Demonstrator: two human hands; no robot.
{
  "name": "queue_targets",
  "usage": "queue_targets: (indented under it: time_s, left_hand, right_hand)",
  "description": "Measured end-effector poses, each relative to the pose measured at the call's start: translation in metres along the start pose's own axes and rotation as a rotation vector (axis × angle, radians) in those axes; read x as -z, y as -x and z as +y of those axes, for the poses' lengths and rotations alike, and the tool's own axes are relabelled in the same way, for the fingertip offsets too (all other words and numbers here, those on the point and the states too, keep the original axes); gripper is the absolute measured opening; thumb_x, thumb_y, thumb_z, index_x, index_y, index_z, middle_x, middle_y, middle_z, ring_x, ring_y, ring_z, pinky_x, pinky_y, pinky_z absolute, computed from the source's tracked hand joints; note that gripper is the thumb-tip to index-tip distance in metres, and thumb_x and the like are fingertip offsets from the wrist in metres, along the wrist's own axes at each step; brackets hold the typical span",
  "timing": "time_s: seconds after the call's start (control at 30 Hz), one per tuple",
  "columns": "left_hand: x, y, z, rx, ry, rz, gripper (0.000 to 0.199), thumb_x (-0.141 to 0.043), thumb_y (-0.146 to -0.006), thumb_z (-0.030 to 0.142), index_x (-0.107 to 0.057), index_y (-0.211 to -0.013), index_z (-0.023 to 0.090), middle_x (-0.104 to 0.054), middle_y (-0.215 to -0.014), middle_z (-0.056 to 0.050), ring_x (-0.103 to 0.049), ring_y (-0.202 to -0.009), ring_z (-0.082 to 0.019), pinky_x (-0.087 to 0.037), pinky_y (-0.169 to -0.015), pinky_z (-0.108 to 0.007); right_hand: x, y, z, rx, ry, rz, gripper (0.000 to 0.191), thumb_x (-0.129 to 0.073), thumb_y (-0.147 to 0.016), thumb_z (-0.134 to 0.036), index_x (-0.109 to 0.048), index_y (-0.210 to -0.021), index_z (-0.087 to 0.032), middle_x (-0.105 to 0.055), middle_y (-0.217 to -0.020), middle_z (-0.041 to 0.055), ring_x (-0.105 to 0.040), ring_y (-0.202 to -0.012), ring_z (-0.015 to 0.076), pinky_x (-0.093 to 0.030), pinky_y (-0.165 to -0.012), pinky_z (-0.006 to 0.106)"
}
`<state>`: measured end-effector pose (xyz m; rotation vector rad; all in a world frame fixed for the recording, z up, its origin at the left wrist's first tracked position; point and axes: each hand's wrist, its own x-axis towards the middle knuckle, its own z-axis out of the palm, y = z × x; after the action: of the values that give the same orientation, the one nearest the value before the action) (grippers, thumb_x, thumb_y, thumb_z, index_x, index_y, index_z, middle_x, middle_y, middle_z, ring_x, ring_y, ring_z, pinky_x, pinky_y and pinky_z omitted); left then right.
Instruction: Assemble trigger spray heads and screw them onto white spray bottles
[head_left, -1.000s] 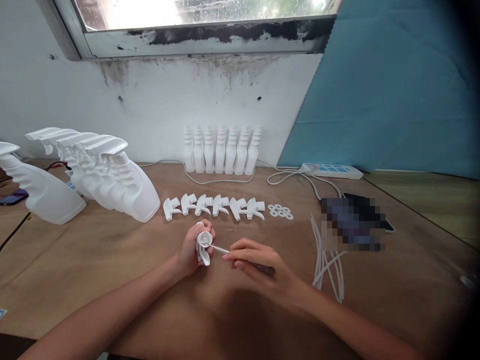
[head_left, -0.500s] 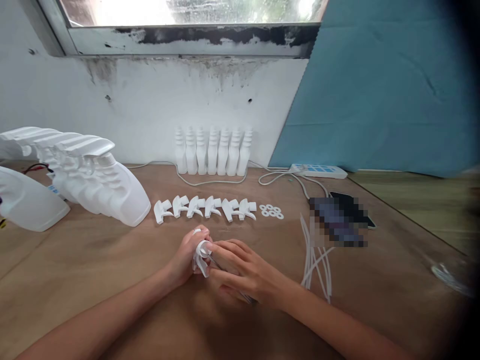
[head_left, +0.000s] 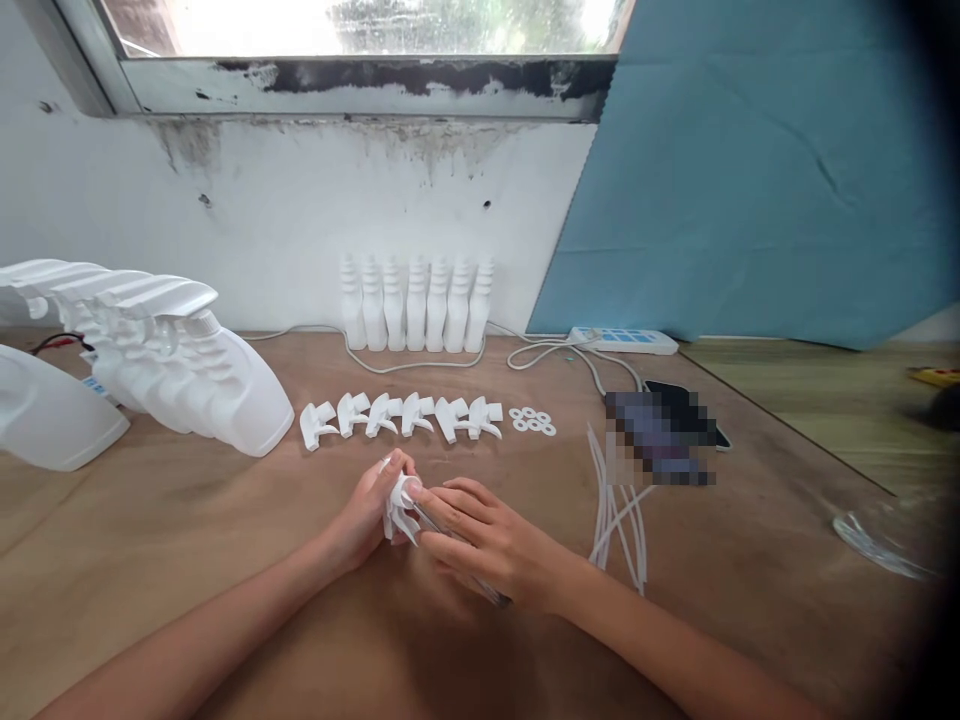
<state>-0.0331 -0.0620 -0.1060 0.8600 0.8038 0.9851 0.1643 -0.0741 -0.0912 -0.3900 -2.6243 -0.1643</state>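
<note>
My left hand (head_left: pixel 366 518) is closed around a white trigger spray head (head_left: pixel 401 512), held just above the tabletop with its trigger pointing down toward me. My right hand (head_left: pixel 501 540) grips slim metal tweezers (head_left: pixel 495 596); their tip reaches the round opening of the spray head, and the fingers hide most of their length. Beyond both hands lies a row of several more white spray heads (head_left: pixel 415 413). To the right of that row are several flat white ring gaskets (head_left: pixel 533 422).
Several small white bottles (head_left: pixel 417 310) stand against the wall. Larger white bottles (head_left: pixel 225 385) lean together at the left. Thin white tubes (head_left: pixel 622 520), a phone (head_left: pixel 660 440), a power strip (head_left: pixel 624 340) with cable and a clear plastic item (head_left: pixel 877 545) lie on the right.
The camera view has shifted slightly, moving the scene a little left. Both hands keep their hold, and the spray head appears slightly turned.
</note>
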Motion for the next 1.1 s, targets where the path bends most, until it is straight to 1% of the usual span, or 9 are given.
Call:
queue_targets:
  time_s: [0.17,0.47,0.67,0.8,0.87,0.93,0.97,1.03,1.1]
  left_hand:
    - [0.001,-0.001,-0.001,0.014,-0.004,0.010,0.046,-0.056,-0.081,0.064,-0.047,-0.085,0.019,-0.052,-0.069,0.002,-0.048,-0.046,-0.009,-0.037,-0.032,-0.017]
    - [0.000,-0.003,-0.003,-0.019,0.038,-0.018,0.046,-0.058,-0.081,0.062,-0.047,-0.085,0.018,-0.051,-0.066,0.002,-0.046,-0.044,-0.009,-0.037,-0.033,-0.018]
    - [-0.001,-0.002,-0.001,0.009,0.048,-0.001,0.049,-0.060,-0.078,0.064,-0.048,-0.087,0.018,-0.053,-0.066,0.002,-0.048,-0.047,-0.010,-0.039,-0.036,-0.019]
    - [0.001,-0.002,0.002,0.019,0.093,0.027,0.048,-0.057,-0.081,0.064,-0.049,-0.089,0.018,-0.054,-0.065,0.000,-0.052,-0.051,-0.012,-0.042,-0.041,-0.020]
    - [0.002,-0.001,0.003,0.011,0.135,0.022,0.042,-0.059,-0.083,0.058,-0.050,-0.092,0.018,-0.056,-0.072,-0.001,-0.055,-0.059,-0.013,-0.047,-0.048,-0.022]
    - [0.002,0.001,0.004,0.003,0.191,-0.020,0.033,-0.062,-0.085,0.047,-0.052,-0.097,0.018,-0.058,-0.085,-0.003,-0.059,-0.071,-0.015,-0.051,-0.058,-0.026]
    - [0.002,0.001,0.005,-0.002,0.213,-0.049,0.029,-0.063,-0.085,0.041,-0.052,-0.098,0.018,-0.058,-0.091,-0.004,-0.060,-0.077,-0.016,-0.052,-0.063,-0.028]
    - [0.002,0.003,0.005,-0.022,0.218,-0.081,0.026,-0.066,-0.081,0.030,-0.052,-0.100,0.018,-0.058,-0.098,-0.005,-0.060,-0.084,-0.018,-0.054,-0.070,-0.032]
    - [0.000,0.003,0.005,-0.034,0.182,-0.064,0.029,-0.069,-0.078,0.024,-0.052,-0.101,0.019,-0.058,-0.099,-0.004,-0.062,-0.084,-0.019,-0.054,-0.074,-0.036]
  right_hand:
    - [0.003,0.001,-0.001,-0.019,-0.069,-0.004,0.018,-0.044,-0.096,-0.013,-0.058,-0.107,-0.015,-0.046,-0.145,0.0161,-0.047,-0.125,0.0207,-0.040,-0.104,0.040]
    - [0.010,0.002,-0.003,-0.041,-0.236,0.039,0.021,-0.042,-0.088,-0.006,-0.056,-0.102,-0.014,-0.043,-0.145,0.0226,-0.042,-0.132,0.0258,-0.044,-0.099,0.044]
    - [0.008,0.003,-0.003,-0.036,-0.245,0.090,0.020,-0.043,-0.085,-0.004,-0.055,-0.096,-0.014,-0.040,-0.147,0.0232,-0.044,-0.130,0.0264,-0.045,-0.098,0.046]
    - [0.016,0.006,0.003,-0.050,-0.280,0.127,0.022,-0.042,-0.085,-0.007,-0.054,-0.103,-0.014,-0.036,-0.149,0.0238,-0.044,-0.130,0.0274,-0.046,-0.096,0.047]
    - [0.025,0.012,0.013,-0.091,-0.255,0.157,0.026,-0.042,-0.085,-0.004,-0.053,-0.106,-0.016,-0.038,-0.149,0.0221,-0.049,-0.125,0.0265,-0.046,-0.095,0.047]
    - [0.037,0.023,0.027,-0.164,-0.209,0.222,0.028,-0.043,-0.085,-0.002,-0.056,-0.103,-0.018,-0.047,-0.144,0.0188,-0.057,-0.116,0.0247,-0.048,-0.093,0.045]
    - [0.043,0.030,0.035,-0.210,-0.190,0.253,0.026,-0.044,-0.084,-0.003,-0.058,-0.100,-0.019,-0.055,-0.137,0.0170,-0.061,-0.109,0.0242,-0.049,-0.091,0.043]
    - [0.055,0.046,0.051,-0.368,-0.161,0.281,0.021,-0.046,-0.084,-0.008,-0.062,-0.090,-0.021,-0.070,-0.112,0.0113,-0.068,-0.094,0.0230,-0.052,-0.083,0.038]
    - [0.066,0.061,0.066,-0.572,-0.132,0.269,0.020,-0.047,-0.083,-0.013,-0.064,-0.080,-0.022,-0.074,-0.088,0.0065,-0.069,-0.079,0.0213,-0.052,-0.073,0.032]
